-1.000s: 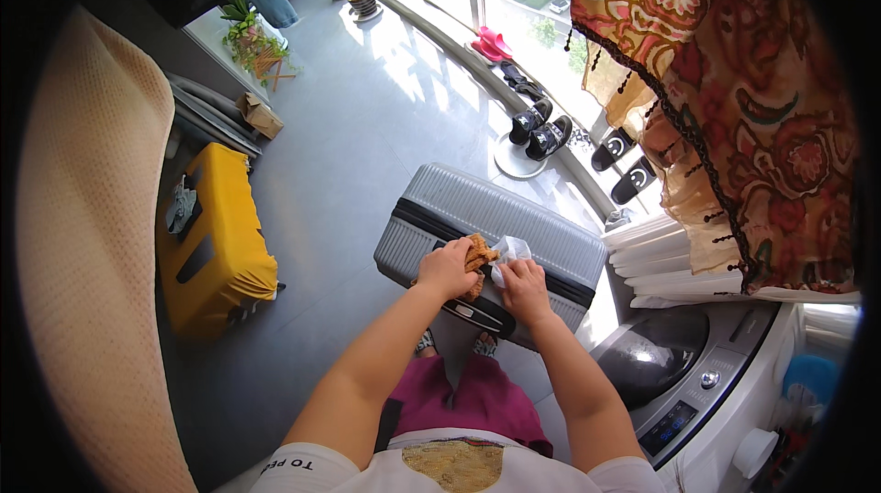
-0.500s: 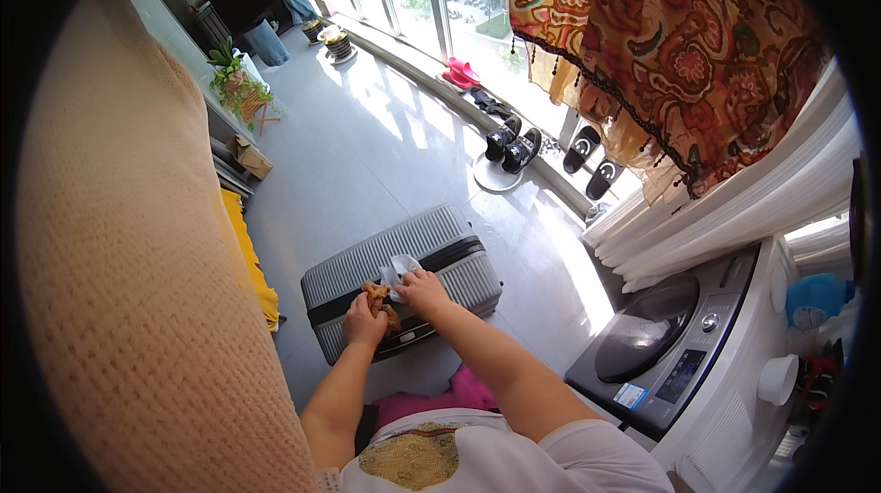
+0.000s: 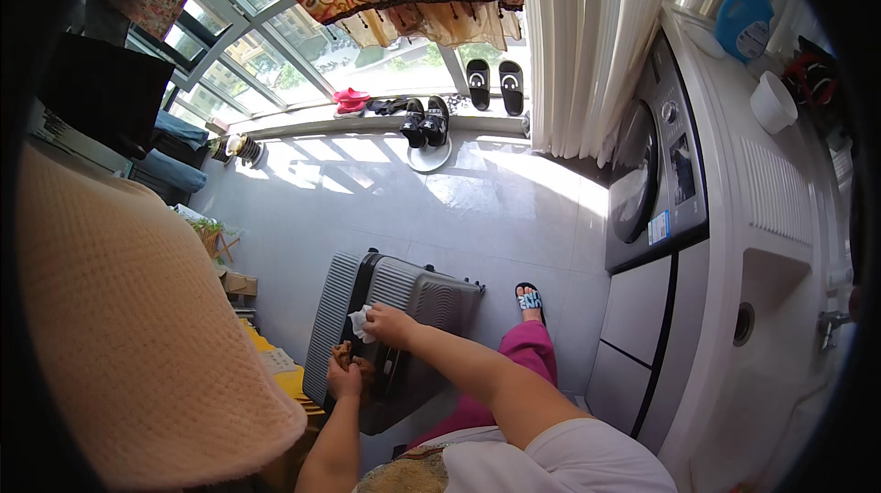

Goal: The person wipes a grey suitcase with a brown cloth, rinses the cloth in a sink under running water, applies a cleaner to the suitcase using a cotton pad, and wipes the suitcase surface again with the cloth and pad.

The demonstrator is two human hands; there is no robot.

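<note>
A grey ribbed suitcase [image 3: 431, 305] with a dark band is on the floor in front of me. My left hand [image 3: 345, 381], low by its left part, is closed on a brown fuzzy item [image 3: 343, 352] whose exact kind I cannot make out. My right hand [image 3: 391, 325] reaches across above the band, fingers pinching a crumpled white piece [image 3: 361, 323], thin like a tissue or plastic film. The two hands are a short distance apart, and part of the brown item hangs below the left fingers.
Peach knit fabric [image 3: 147, 328] hangs large on my left, beside a yellow item [image 3: 292, 377]. To the right are a washing machine [image 3: 684, 117] and a white sink counter [image 3: 707, 328]. Sandals [image 3: 426, 123] rest on a round white base near the window. My slippered foot [image 3: 529, 298] stands right of the suitcase.
My view has turned right, bringing the sink and my foot into sight. The suitcase appears at a different angle. Both hands keep their items, and the white piece has moved away from the brown one.
</note>
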